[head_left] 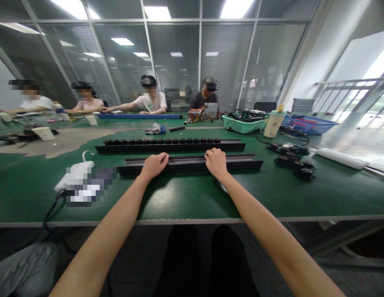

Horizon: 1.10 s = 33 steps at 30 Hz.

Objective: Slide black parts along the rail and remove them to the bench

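Bare forearms (266,222) reach up from the bottom corners of the view and cross the near edge of the green surface (192,220), and both hands come down on a long black rail (186,166) with a metal channel along its top. The left hand (154,166) sits on the rail's left part and the right hand (215,163) just right of its middle, well apart from each other. Each is curled knuckles-up with the fingers bent down over the rail, neither spread flat nor pinching anything visible; whether the fingers close around the rail cannot be told from this angle. The rail lies lengthwise across the surface, roughly parallel to the near edge. Just beyond it runs a second black rail (170,146) with a row of round black knobs on top. Left of the hands, a white adapter (74,173) with a cable lies partly pixelated. Right of them sits a cluster of black knobbed parts (292,161), with a white foam roll (340,158) toward the right edge. Farther off stand a green basket (238,126) of cables and a blue basket (316,126). At the far end, seated co-workers (151,97) work, one with both hands on a long blue bar (139,116).
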Motion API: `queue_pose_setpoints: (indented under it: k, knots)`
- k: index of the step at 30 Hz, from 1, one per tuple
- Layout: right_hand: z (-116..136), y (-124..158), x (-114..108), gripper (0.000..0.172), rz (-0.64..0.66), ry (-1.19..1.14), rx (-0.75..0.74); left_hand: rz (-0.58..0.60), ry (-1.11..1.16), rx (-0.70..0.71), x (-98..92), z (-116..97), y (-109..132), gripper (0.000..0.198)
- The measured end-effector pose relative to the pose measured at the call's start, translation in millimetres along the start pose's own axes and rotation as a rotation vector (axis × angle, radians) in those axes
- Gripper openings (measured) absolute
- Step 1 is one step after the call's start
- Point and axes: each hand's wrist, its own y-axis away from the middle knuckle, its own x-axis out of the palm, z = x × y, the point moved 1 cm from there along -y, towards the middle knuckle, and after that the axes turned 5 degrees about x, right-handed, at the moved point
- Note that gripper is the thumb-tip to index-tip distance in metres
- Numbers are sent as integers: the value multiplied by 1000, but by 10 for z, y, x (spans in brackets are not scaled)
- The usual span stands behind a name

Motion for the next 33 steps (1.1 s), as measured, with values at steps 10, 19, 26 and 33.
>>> queue_pose_setpoints:
  k: [10, 19, 26, 33]
  knots:
    - [-39, -16, -2, 30, 12, -40, 19, 4, 6, 7, -24, -15, 5, 44]
    - [-48, -26, -6, 31, 17, -20, 30, -3, 19, 17, 12, 22, 2, 45]
    - [-62, -29, -2, 30, 5, -30, 37, 2, 4, 6, 17, 22, -5, 45]
    - [-67, -36, -3, 31, 10, -23, 49, -6, 11, 4, 16, 18, -2, 45]
